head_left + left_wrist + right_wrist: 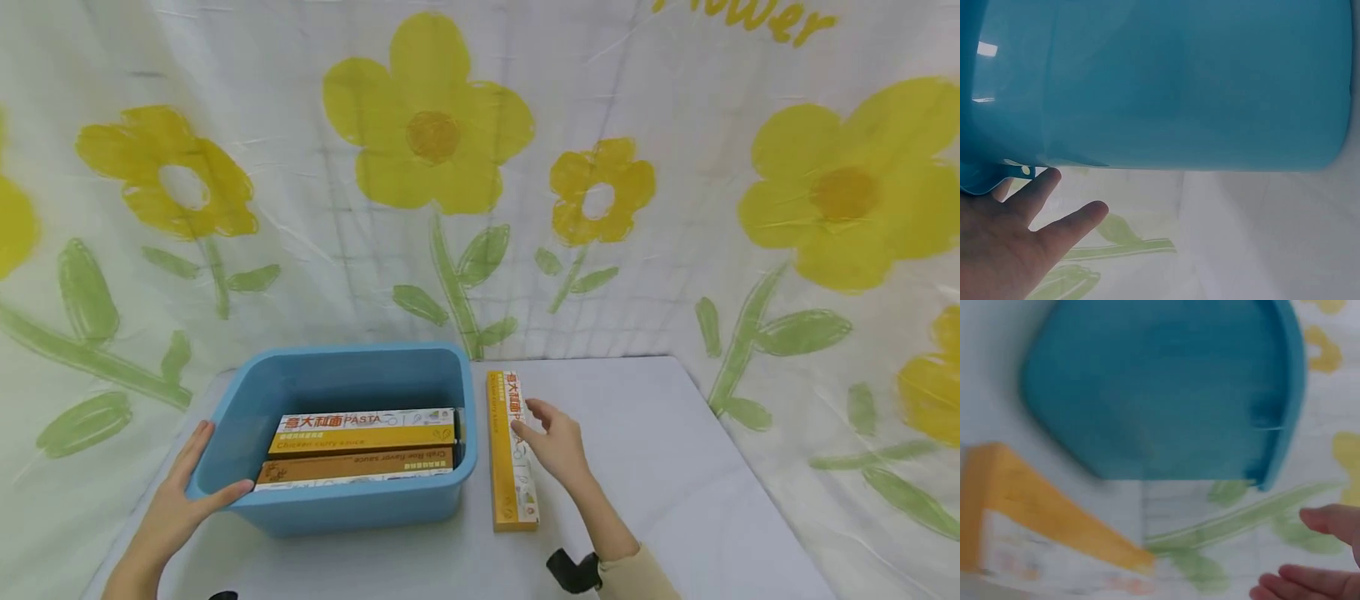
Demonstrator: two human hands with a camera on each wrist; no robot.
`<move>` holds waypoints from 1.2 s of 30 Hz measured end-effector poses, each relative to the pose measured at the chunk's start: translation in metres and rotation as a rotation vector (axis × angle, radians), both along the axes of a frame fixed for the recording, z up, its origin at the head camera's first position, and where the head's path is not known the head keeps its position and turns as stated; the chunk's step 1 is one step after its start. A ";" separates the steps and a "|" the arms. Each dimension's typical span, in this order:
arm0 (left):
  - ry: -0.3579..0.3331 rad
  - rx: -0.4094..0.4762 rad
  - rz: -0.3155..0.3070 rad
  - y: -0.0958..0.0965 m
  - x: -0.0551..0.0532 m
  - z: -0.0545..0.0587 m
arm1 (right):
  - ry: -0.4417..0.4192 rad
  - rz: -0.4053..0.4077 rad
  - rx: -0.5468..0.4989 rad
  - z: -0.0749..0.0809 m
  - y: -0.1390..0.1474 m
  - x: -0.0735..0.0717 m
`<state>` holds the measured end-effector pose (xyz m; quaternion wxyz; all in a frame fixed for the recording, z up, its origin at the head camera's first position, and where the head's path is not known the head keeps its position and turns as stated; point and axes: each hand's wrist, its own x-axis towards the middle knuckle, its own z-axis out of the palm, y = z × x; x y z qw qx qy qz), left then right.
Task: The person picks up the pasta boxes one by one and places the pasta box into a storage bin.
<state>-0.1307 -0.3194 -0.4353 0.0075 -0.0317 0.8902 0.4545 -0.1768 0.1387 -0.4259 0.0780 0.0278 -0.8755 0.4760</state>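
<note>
A light blue plastic bin [360, 515] stands on the left part of the table. My left hand [176, 500] rests at its front left corner, thumb on the front rim; the left wrist view shows the fingers [1072, 225] straight and spread. Inside lie a yellow-and-white box of pasta [363, 443] labelled chicken curry sauce and a brown one [360, 465] labelled crab roe flavor sauce. Another yellow-and-white pasta box [501, 450] lies lengthwise on the table, right of the bin. Just over its right side hovers my right hand [558, 446], thumb and fingers apart, holding nothing.
White cloth covers the table [637, 417]. Behind it hangs a white curtain [675, 275] painted with yellow flowers. A black strap-like piece [573, 571] sits at the right wrist.
</note>
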 end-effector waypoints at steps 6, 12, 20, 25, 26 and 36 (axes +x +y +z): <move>-0.041 -0.020 0.008 -0.001 -0.001 0.002 | -0.136 -0.127 -0.040 -0.048 0.003 0.026; -0.005 0.004 -0.001 -0.003 0.002 -0.002 | -0.289 -0.224 -0.010 -0.082 -0.009 0.036; 0.001 0.019 -0.007 -0.005 0.000 -0.004 | -0.315 -0.356 -0.032 -0.109 -0.025 0.041; -0.002 0.010 -0.003 -0.005 0.000 -0.003 | -0.275 -0.370 -0.084 -0.121 -0.032 0.044; -0.006 0.007 0.000 -0.005 0.000 -0.003 | -0.269 -0.369 -0.090 -0.123 -0.034 0.044; -0.012 0.009 0.002 -0.004 0.000 -0.002 | -0.248 -0.424 -0.060 -0.128 -0.046 0.046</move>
